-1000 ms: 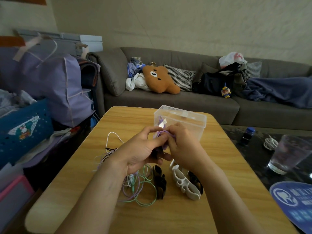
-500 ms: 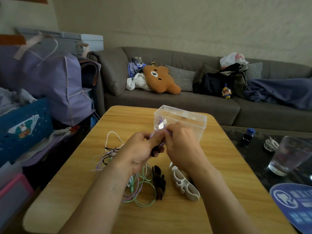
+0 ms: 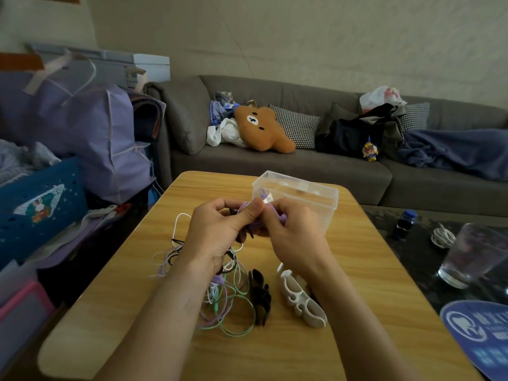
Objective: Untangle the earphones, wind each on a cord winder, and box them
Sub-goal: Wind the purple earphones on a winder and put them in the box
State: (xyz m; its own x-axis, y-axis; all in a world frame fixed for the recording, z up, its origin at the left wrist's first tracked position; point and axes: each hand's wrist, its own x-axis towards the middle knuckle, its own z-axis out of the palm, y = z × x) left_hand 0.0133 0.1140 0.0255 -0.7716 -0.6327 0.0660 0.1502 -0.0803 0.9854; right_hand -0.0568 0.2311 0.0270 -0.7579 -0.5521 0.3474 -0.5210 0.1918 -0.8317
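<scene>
At the centre of the frame the purple earphone cord (image 3: 257,222) is pinched between both hands, held above the counter (image 3: 357,270) just in front of the clear plastic box (image 3: 295,195). The left hand (image 3: 217,237) has its grip clamped on the cord and on something dark beneath it; whether that is a winder cannot be told. The right hand (image 3: 295,240) grips the cord too, thumb pressed against the left thumb. Compared with a second ago, both hands have risen slightly toward the box and drawn closer together. Below them, lower centre, the tangle of green, purple, white and black cords (image 3: 228,301) lies on the counter, with a black cord winder (image 3: 259,296) just right of it and a white cord winder (image 3: 299,299) beside that; these have stayed put. A drinking glass (image 3: 472,254) stands at the right edge.
</scene>
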